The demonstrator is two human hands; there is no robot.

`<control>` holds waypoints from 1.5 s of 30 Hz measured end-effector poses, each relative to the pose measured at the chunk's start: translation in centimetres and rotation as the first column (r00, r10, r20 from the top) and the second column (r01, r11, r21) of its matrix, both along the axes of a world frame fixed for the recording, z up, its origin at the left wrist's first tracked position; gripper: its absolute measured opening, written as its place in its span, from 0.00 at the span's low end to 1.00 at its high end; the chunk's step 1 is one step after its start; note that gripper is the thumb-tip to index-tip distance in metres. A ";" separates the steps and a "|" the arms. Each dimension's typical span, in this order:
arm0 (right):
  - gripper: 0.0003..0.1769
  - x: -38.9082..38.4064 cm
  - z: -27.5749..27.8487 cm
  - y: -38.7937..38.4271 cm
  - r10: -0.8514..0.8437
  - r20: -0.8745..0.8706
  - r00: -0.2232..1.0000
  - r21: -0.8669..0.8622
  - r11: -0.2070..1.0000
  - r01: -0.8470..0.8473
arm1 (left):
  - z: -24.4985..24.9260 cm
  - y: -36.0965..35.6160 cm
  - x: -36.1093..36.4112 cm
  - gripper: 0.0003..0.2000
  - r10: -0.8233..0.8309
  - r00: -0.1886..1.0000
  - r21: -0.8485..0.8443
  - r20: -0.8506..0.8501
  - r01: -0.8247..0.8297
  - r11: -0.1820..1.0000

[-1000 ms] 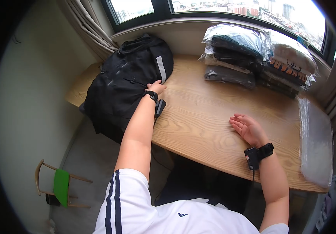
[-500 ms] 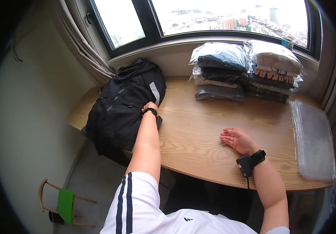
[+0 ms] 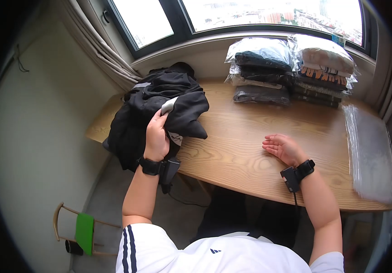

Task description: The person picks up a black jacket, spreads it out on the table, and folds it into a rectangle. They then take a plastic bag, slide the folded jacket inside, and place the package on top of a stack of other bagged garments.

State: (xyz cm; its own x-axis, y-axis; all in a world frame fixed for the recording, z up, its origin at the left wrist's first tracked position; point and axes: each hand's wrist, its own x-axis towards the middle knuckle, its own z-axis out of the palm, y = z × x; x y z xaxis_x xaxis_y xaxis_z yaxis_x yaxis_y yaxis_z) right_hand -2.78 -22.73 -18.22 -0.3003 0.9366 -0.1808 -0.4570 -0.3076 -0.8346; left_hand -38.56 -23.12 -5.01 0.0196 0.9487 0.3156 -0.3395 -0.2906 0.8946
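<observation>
A chair and a window around us
On our left, a wooden chair (image 3: 85, 234) with a green seat stands on the grey floor (image 3: 109, 195), a small dark container (image 3: 73, 247) just beside it. Ahead, we see pale buildings through the dark-framed window (image 3: 268, 12), a curtain hanging at each side, and a thin cord (image 3: 21, 66) on the left wall (image 3: 36, 136).

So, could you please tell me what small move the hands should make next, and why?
I'd probably draw the black cloth toward the bare middle of the table: the left hand pinches it by the pale strip, and the right hand is open, holding nothing.
</observation>
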 end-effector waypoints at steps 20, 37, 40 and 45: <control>0.22 -18.9 3.6 2.5 -0.406 0.903 0.137 0.385 0.629 -0.676 | -6.1 -24.1 -9.8 0.14 -0.377 0.926 -0.292 -0.032 0.352 0.889; 0.22 2.8 4.7 -9.9 -0.628 -0.356 0.692 -0.091 0.761 0.643 | -8.6 -19.9 -7.5 0.21 0.051 0.261 0.068 -0.964 0.057 0.996; 0.22 2.0 7.0 -12.9 -0.651 -0.395 0.648 -0.074 0.726 0.684 | -6.4 -19.0 -8.2 0.14 0.217 0.234 0.213 -0.948 -0.040 0.976; 0.21 -0.1 17.0 -15.7 -0.617 -0.501 0.607 0.115 0.648 0.753 | 0.6 -17.2 -9.2 0.16 0.640 0.134 0.630 -0.757 -0.108 0.769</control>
